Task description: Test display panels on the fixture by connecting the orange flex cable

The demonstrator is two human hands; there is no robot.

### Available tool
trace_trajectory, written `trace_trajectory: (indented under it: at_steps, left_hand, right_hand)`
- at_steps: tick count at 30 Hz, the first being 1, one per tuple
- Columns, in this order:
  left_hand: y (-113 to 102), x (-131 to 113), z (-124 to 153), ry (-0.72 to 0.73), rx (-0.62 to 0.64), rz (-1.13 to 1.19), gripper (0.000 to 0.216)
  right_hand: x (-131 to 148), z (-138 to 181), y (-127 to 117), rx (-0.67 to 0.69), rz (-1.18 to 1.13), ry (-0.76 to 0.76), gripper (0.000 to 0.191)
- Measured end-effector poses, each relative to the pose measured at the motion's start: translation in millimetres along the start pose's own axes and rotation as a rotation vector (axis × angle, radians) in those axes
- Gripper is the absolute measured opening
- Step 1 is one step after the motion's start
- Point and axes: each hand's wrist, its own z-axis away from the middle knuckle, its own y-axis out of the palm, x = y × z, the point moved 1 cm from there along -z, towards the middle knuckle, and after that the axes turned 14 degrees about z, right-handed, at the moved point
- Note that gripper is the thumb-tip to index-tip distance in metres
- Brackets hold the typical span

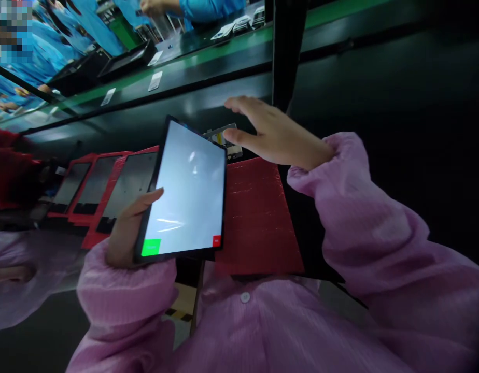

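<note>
My left hand (131, 224) grips a tablet (191, 186) by its left edge, thumb over the front. The tablet is tilted, and its lit screen is nearly all white, with a green box at the lower left corner and a small red one at the lower right. To the right of the tablet's top, my right hand (265, 129) hovers in the air with its fingers stretched out and nothing in them. Below that hand lies a red sheet (258, 220), partly covered by the tablet. A small metal fixture with a yellow part (234, 147) sits behind the tablet's top right corner.
Several dark panels (128, 178) lie on red sheets at the left. A conveyor belt (239, 96) runs along the back, with flat pale pieces (155, 81) on its far side. A dark post (286, 52) stands behind my right hand. People in blue sleeves (212, 10) work across the line.
</note>
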Motion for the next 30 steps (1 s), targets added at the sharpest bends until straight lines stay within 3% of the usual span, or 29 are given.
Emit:
trace_trajectory:
  at_steps: [5,10,16,21,24,26,28,30]
  left_hand:
    - [30,28,6,-0.289,0.009,0.068,0.035]
    - [56,60,9,-0.214,0.244,0.073,0.046]
    - [66,88,12,-0.129,0.429,0.019,0.064]
    - [62,68,11,-0.164,0.623,-0.011,0.063]
    - [46,37,-19,0.054,0.671,-0.109,0.044]
    - [32,22,-54,0.425,0.631,-0.196,0.034]
    - [20,19,-95,0.832,0.383,-0.493,0.027]
    - [14,28,-136,0.903,0.290,-0.637,0.026]
  right_hand:
    - [-3,-4,14,0.095,-0.195,0.121,0.069]
    - [-10,-3,19,0.183,-0.376,0.249,0.081]
    - [-18,-5,29,0.158,-0.388,0.225,0.066]
    - [-28,-7,39,0.091,-0.307,0.153,0.047]
    - [-30,-7,40,0.096,-0.305,0.151,0.045]
    - [-29,-6,38,0.116,-0.282,0.159,0.045]
    - [-28,-6,36,0.128,-0.260,0.170,0.045]
    - [-27,-6,35,0.140,-0.250,0.179,0.045]
